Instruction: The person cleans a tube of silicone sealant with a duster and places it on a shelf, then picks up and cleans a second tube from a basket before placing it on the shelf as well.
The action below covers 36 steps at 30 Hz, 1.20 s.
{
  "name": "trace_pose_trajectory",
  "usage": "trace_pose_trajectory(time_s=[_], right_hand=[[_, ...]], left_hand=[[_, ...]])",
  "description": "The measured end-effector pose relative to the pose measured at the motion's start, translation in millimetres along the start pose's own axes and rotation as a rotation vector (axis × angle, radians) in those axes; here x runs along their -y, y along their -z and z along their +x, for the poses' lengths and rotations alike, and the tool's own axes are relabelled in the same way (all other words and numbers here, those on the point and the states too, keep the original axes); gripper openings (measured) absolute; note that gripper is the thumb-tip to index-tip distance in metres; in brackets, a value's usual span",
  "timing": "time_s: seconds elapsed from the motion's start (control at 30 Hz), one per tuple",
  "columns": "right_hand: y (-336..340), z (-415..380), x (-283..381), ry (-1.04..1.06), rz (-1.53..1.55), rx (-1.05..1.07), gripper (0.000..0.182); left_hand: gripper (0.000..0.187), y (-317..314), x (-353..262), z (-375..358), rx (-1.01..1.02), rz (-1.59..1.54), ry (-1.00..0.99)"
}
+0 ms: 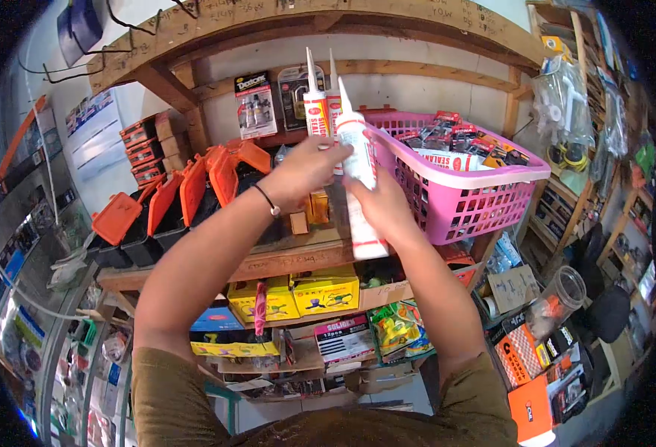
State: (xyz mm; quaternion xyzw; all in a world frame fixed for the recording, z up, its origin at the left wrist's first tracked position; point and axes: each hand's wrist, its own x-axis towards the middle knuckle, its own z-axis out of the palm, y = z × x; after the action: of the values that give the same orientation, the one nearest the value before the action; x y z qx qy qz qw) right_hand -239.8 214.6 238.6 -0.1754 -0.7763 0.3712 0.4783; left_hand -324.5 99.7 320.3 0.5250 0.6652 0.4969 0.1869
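A white sealant tube (364, 216) with a long pointed nozzle is held upright in front of the shelf, tilted slightly. My right hand (379, 201) is wrapped around its middle. My left hand (302, 175), with a dark band at the wrist, is closed, its fingers against the tube's upper side. Just behind my left hand stand two more sealant tubes, one with a red and yellow label (317, 112), the other (333, 104) partly covered by it. My left hand hides their lower ends.
A pink basket (484, 179) full of packaged goods stands right of my hands. Black bins with orange lids (164, 205) line the shelf's left side. A wooden beam (328, 22) crosses overhead. Yellow boxes (324, 294) sit below; a clear jar (562, 290) is at lower right.
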Motion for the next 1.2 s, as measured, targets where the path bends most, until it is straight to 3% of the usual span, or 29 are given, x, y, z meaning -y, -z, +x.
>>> trace_pose_trajectory(time_s=[0.03, 0.07, 0.13, 0.2, 0.23, 0.33, 0.4, 0.47, 0.5, 0.67, 0.77, 0.87, 0.9, 1.0, 1.03, 1.2], right_hand=[[-8, 12, 1, -0.006, -0.004, -0.007, 0.044], [-16, 25, 2, 0.007, -0.016, -0.087, 0.045], [-26, 51, -6, 0.021, -0.032, -0.161, 0.047], [-39, 76, -23, 0.236, 0.058, -0.225, 0.049], [-42, 86, -31, 0.22, 0.113, -0.175, 0.052], [-50, 96, -53, 0.37, 0.141, -0.168, 0.058], [-49, 100, -55, 0.313, 0.097, -0.16, 0.066], [-50, 95, -52, 0.262, 0.051, -0.173, 0.068], [-52, 95, -51, 0.331, -0.006, -0.242, 0.069], [-52, 84, -43, 0.254, -0.048, -0.27, 0.066], [-51, 77, -39, 0.022, -0.122, -0.25, 0.058], [-58, 79, -61, 0.145, 0.022, -0.273, 0.052], [-55, 77, -60, 0.179, 0.043, -0.234, 0.054], [-51, 68, -54, 0.174, -0.119, -0.21, 0.058], [-51, 67, -52, 0.127, -0.187, -0.172, 0.061], [-46, 49, -42, -0.01, -0.291, -0.122, 0.057]], left_hand=[[0.04, 10, 5, 13, -0.021, 0.127, -0.075], [0.039, 15, 17, 26, -0.186, 0.169, -0.13], [0.035, 24, 21, 34, -0.292, 0.123, -0.257], [0.035, 30, 26, 31, -0.343, 0.085, -0.272], [0.035, 33, 26, 28, -0.393, 0.05, -0.293], [0.027, 31, 33, 15, -0.366, 0.1, -0.244], [0.026, 32, 39, 19, -0.373, 0.117, -0.267], [0.025, 29, 34, 20, -0.436, 0.359, -0.421], [0.027, 25, 30, 24, -0.472, 0.409, -0.5], [0.037, 10, 31, 65, -0.426, 0.375, -0.325], [0.051, -6, 32, 82, -0.426, 0.53, -0.169], [0.062, -22, 34, 98, -0.467, 0.652, -0.096], [0.073, -24, 34, 104, -0.46, 0.547, -0.109], [0.072, -28, 38, 111, -0.533, 0.714, -0.013], [0.064, -28, 40, 115, -0.499, 0.68, 0.045], [0.053, -25, 56, 130, -0.48, 0.664, 0.047]])
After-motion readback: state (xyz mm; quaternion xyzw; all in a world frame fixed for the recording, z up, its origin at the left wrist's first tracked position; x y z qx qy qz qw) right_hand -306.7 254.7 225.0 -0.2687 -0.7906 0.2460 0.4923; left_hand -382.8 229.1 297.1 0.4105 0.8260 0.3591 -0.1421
